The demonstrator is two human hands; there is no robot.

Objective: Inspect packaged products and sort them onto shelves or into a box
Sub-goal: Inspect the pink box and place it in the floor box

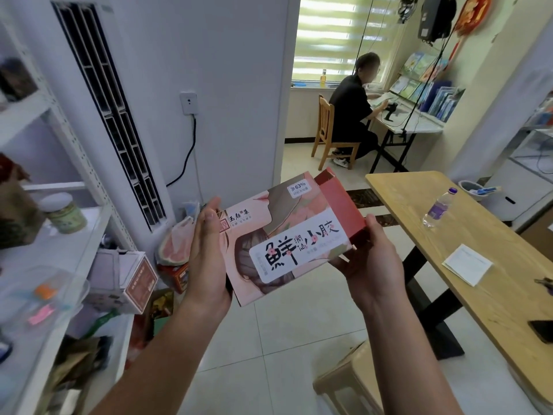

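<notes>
A flat pink product box (287,232) with a white label and large black characters is held face up in front of me, over the floor. Its red inner tray sticks out at the far right end. My left hand (208,259) grips the box's left end, thumb on top. My right hand (369,259) holds the right end from below, thumb against the red side. White shelves (77,235) stand at my left with a green-labelled jar (64,212), a small brown-sided carton (131,280) and other packages.
A wooden table (466,244) at the right carries a water bottle (439,207), a white paper and a dark phone. A stool (347,381) stands on the tiled floor below it. A tall white air conditioner (113,115) rises behind the shelves. A person sits at a far desk.
</notes>
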